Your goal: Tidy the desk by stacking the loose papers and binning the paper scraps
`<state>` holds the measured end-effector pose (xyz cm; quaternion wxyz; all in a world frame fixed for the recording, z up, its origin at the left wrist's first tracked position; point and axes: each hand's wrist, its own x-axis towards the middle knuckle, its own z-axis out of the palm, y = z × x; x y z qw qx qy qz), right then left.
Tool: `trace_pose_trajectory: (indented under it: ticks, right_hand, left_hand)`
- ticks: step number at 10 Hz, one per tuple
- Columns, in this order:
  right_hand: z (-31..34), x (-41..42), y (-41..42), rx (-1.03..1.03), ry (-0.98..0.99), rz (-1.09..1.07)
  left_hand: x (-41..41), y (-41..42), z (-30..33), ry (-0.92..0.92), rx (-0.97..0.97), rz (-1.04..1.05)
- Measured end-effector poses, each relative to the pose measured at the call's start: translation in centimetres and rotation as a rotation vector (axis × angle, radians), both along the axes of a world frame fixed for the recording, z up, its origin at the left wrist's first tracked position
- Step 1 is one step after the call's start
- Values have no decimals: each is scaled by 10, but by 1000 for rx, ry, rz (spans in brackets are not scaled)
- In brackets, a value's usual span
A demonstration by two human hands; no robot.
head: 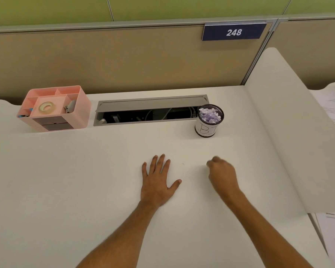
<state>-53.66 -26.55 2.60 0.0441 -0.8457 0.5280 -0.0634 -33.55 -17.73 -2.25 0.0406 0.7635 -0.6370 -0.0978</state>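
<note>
Centrally, the left hand [157, 182] lay flat on the tabletop [66, 180], grip wide; the right hand [221, 172] was curled, contents indiscernible. Paper scraps [209, 115] filled the mesh bin [208, 120] near the far edge.

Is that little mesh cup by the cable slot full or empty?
Full: the mesh cup stands upright, with crumpled white and lilac paper scraps heaped to its rim.

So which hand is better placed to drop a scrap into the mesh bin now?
Probably the right hand: its fingers are curled, and the bin stands straight beyond it. The left hand lies flat on the desk.
</note>
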Motion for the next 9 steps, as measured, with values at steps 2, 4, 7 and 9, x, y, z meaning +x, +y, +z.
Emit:
trace_pose_trajectory:
  ticks: [2, 4, 7, 9]
  right_hand:
    - [68, 21, -85, -216, -193, -159]
    - [88, 35, -136, -133, -42, -121]
    - [81, 28, -143, -202, -197, -132]
    - [74, 28, -122, -327, -454, -129]
  left_hand:
    - [0, 1, 3, 9, 15, -2]
    - [1, 1, 2, 20, 6, 2]
    - [1, 1, 4, 13, 35, -3]
    - [0, 0, 5, 5, 45, -4]
